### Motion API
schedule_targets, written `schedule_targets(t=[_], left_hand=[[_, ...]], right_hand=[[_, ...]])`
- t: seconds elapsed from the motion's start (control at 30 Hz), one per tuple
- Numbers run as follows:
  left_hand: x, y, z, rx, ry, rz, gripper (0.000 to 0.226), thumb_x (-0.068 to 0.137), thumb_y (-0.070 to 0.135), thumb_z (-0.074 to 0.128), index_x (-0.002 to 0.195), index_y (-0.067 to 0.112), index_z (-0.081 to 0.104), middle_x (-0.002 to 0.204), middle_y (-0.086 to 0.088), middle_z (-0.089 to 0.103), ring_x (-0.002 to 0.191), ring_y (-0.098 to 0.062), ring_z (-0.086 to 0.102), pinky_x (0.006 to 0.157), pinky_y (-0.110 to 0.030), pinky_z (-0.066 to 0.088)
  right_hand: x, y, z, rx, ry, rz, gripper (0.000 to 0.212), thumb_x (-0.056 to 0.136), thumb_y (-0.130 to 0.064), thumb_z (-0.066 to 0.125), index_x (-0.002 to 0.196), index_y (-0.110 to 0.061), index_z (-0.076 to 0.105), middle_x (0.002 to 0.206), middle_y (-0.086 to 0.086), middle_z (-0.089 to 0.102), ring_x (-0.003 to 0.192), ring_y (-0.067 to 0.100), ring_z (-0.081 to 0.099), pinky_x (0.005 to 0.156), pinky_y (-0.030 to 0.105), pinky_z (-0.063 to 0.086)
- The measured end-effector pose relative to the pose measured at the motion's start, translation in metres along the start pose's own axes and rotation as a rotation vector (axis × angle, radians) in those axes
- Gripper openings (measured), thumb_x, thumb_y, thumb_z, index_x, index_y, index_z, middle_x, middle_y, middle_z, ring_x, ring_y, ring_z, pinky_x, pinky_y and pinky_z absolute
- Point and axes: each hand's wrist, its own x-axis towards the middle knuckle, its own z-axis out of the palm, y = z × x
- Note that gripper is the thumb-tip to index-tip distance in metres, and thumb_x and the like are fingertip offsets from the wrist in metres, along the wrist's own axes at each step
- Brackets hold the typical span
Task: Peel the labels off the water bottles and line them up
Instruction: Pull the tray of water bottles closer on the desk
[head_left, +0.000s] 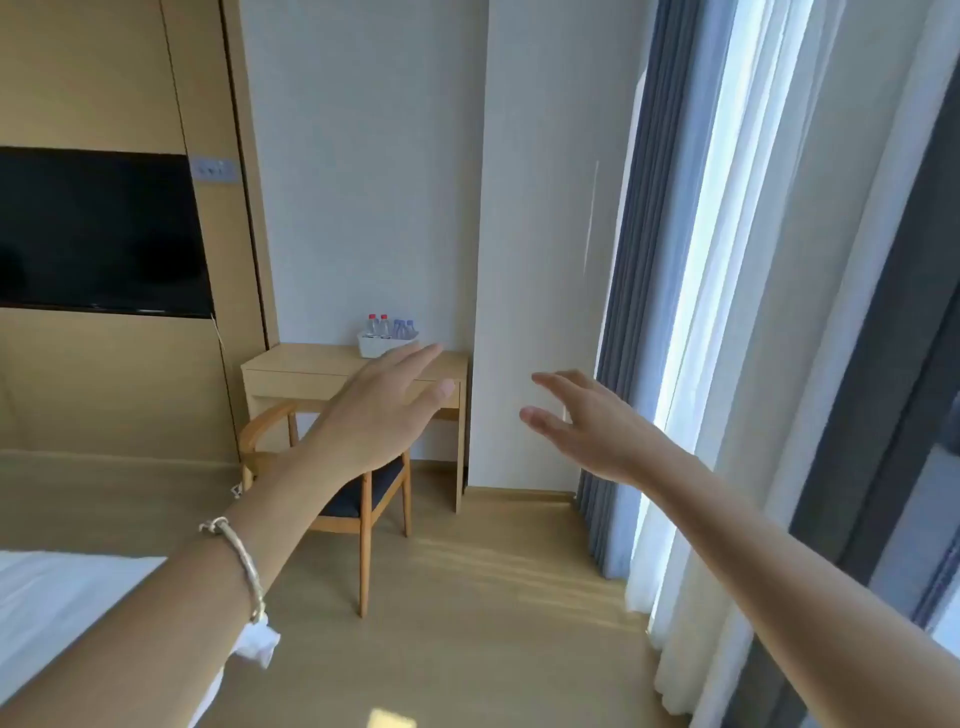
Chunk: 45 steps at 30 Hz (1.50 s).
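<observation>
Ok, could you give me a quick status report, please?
Left hand, right hand open, empty. Water bottles in white basket on far desk. Chair before desk.

Bright daylight, entering from the right through the sheer curtain (727, 260); that strip is blown out to white glare. Pale sun streaks lie across the floor (493, 566), with one bright patch at its near edge. The grey wall (363, 182) is evenly lit, with soft shade under the desk (301, 361). The television screen (93, 234) is near black, no detail. Picture soft and compressed overall. Toward the desk's far right corner the water bottles (389, 327) are small and fuzzy; labels possibly on, not resolvable. Verticals bow toward the right edge: wide-angle.
</observation>
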Motion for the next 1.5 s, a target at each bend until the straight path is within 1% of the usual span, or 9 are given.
schedule_targets(t=[0.13, 0.3, 0.67, 0.83, 1.03, 1.13, 1.27, 1.33, 1.5], left_hand=[[0.035, -0.031, 0.016, 0.045, -0.034, -0.043, 0.055, 0.100, 0.049, 0.036, 0.151, 0.034, 0.024, 0.160, 0.012, 0.019, 0.148, -0.008, 0.013, 0.117, -0.037, 0.017], [0.111, -0.081, 0.043, 0.069, -0.029, -0.023, 0.055, 0.101, 0.046, 0.035, 0.152, 0.030, 0.023, 0.160, 0.010, 0.019, 0.148, -0.008, 0.013, 0.117, -0.036, 0.018], [0.292, -0.179, 0.106, -0.017, -0.108, -0.028, 0.055, 0.101, 0.044, 0.038, 0.152, 0.028, 0.024, 0.160, 0.010, 0.022, 0.147, -0.008, 0.016, 0.116, -0.034, 0.019], [0.364, -0.218, 0.146, -0.007, -0.128, -0.052, 0.056, 0.101, 0.045, 0.037, 0.152, 0.030, 0.022, 0.160, 0.011, 0.021, 0.147, -0.008, 0.017, 0.115, -0.034, 0.020], [0.472, -0.263, 0.213, 0.030, -0.139, -0.077, 0.056, 0.101, 0.047, 0.037, 0.153, 0.030, 0.023, 0.159, 0.012, 0.021, 0.147, -0.006, 0.015, 0.116, -0.035, 0.020], [0.538, -0.281, 0.241, 0.047, -0.147, -0.113, 0.057, 0.100, 0.048, 0.036, 0.153, 0.030, 0.022, 0.160, 0.012, 0.021, 0.148, -0.006, 0.015, 0.117, -0.036, 0.020], [0.611, -0.308, 0.271, 0.034, -0.118, -0.180, 0.057, 0.100, 0.050, 0.036, 0.153, 0.032, 0.023, 0.159, 0.013, 0.021, 0.147, -0.007, 0.016, 0.117, -0.037, 0.021], [0.635, -0.326, 0.282, 0.039, -0.129, -0.218, 0.057, 0.100, 0.049, 0.036, 0.152, 0.032, 0.023, 0.159, 0.012, 0.022, 0.147, -0.008, 0.018, 0.117, -0.036, 0.021], [0.693, -0.381, 0.302, 0.020, -0.056, -0.323, 0.056, 0.100, 0.046, 0.038, 0.152, 0.030, 0.025, 0.159, 0.010, 0.024, 0.146, -0.009, 0.020, 0.112, -0.030, 0.021]], right_hand=[[0.046, 0.018, 0.028, 0.001, -0.043, 0.006, 0.064, 0.095, -0.057, 0.038, 0.149, -0.026, 0.027, 0.153, 0.000, 0.030, 0.136, 0.020, 0.039, 0.108, 0.039, 0.038], [0.133, 0.049, 0.065, -0.011, -0.027, 0.012, 0.063, 0.095, -0.056, 0.039, 0.149, -0.026, 0.027, 0.153, 0.001, 0.030, 0.136, 0.022, 0.040, 0.108, 0.038, 0.037], [0.319, 0.125, 0.109, -0.026, -0.032, 0.099, 0.062, 0.095, -0.056, 0.038, 0.149, -0.025, 0.027, 0.153, 0.001, 0.030, 0.134, 0.023, 0.043, 0.107, 0.039, 0.038], [0.397, 0.174, 0.138, -0.008, -0.027, 0.096, 0.062, 0.095, -0.057, 0.037, 0.148, -0.026, 0.027, 0.152, 0.000, 0.032, 0.134, 0.023, 0.042, 0.107, 0.040, 0.038], [0.506, 0.257, 0.177, 0.041, -0.018, 0.077, 0.063, 0.094, -0.059, 0.036, 0.148, -0.028, 0.027, 0.152, -0.002, 0.032, 0.133, 0.022, 0.042, 0.107, 0.042, 0.039], [0.572, 0.302, 0.184, 0.052, -0.050, 0.074, 0.063, 0.094, -0.059, 0.035, 0.148, -0.028, 0.027, 0.152, -0.001, 0.032, 0.134, 0.023, 0.041, 0.108, 0.043, 0.037], [0.659, 0.347, 0.192, 0.072, -0.054, 0.050, 0.060, 0.096, -0.055, 0.036, 0.148, -0.025, 0.028, 0.151, 0.002, 0.033, 0.135, 0.024, 0.040, 0.109, 0.039, 0.033], [0.692, 0.356, 0.207, 0.076, -0.101, 0.028, 0.059, 0.097, -0.052, 0.036, 0.148, -0.023, 0.028, 0.150, 0.003, 0.034, 0.133, 0.024, 0.041, 0.107, 0.037, 0.032], [0.776, 0.373, 0.252, 0.115, -0.215, -0.063, 0.057, 0.097, -0.051, 0.036, 0.148, -0.025, 0.029, 0.149, 0.001, 0.034, 0.134, 0.021, 0.039, 0.107, 0.035, 0.032]])
